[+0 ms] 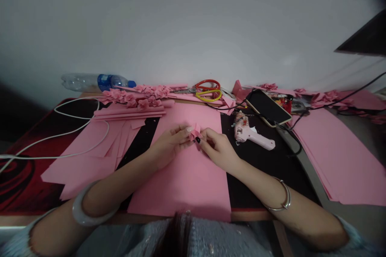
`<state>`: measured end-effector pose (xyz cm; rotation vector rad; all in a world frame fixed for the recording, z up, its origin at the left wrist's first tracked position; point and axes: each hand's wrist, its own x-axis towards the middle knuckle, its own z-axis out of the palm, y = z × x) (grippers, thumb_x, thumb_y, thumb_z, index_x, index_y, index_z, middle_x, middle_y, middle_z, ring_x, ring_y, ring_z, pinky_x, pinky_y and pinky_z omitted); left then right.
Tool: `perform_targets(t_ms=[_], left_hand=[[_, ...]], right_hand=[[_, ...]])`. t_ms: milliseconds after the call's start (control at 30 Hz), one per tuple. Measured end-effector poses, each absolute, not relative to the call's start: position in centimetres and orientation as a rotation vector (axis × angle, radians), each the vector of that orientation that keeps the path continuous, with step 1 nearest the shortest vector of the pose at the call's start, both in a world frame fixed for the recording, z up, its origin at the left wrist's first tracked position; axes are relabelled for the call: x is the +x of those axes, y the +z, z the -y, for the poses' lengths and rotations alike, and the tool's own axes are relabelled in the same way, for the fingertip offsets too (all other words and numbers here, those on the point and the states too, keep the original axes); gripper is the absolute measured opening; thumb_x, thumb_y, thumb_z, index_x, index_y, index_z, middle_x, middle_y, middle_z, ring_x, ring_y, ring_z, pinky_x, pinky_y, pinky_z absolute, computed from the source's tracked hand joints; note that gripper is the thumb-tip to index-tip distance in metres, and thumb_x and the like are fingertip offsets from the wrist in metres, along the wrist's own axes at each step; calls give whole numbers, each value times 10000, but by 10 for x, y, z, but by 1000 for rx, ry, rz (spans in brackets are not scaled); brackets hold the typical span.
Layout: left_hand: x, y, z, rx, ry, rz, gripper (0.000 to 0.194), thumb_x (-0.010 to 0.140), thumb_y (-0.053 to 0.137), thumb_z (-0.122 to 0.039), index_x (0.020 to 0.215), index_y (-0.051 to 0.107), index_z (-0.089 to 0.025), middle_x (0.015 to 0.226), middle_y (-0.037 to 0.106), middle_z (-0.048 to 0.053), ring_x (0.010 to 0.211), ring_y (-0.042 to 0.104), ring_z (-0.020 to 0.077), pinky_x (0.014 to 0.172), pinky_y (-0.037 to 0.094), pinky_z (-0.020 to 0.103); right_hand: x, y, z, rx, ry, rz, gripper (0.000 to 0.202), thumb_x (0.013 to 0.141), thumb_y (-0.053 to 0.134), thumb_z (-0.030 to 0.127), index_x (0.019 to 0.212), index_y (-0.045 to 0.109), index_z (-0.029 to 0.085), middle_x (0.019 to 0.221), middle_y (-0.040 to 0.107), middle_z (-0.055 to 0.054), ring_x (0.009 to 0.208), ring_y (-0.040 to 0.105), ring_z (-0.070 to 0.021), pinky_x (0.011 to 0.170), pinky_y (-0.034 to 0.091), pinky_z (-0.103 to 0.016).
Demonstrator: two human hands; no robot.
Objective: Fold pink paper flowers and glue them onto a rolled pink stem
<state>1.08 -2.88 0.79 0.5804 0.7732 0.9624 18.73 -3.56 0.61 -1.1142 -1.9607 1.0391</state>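
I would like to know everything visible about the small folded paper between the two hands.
The small folded paper is pink, with creased, pointed flaps. The left hand and right hand hold it from either side, over a large pink sheet; their grip partly hides it, so its full shape is unclear.

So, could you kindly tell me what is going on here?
Someone's left hand and right hand are holding a small folded paper between their fingertips, above a large pink sheet. A glue gun lies to the right, near a phone. Paper flowers lie at the back left.
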Motion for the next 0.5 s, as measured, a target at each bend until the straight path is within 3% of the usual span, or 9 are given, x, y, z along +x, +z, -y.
perform_targets(t_ms=[133,500], left_hand=[[12,10,29,673,945,-760,204,781,683,-225,980,680,-183,970,677,26,871,609,107,839,461,240],[14,4,30,874,935,-762,183,755,700,-247,934,713,-210,984,687,32,894,602,124,843,464,239]], right_hand=[[186,8,36,-1143,1012,1939,169,864,450,203,699,413,198,588,513,29,503,422,-88,508,338,-206],[182,9,38,-1247,946,1886,206,839,474,228,641,434,190,507,476,43,463,397,-84,474,300,-204]])
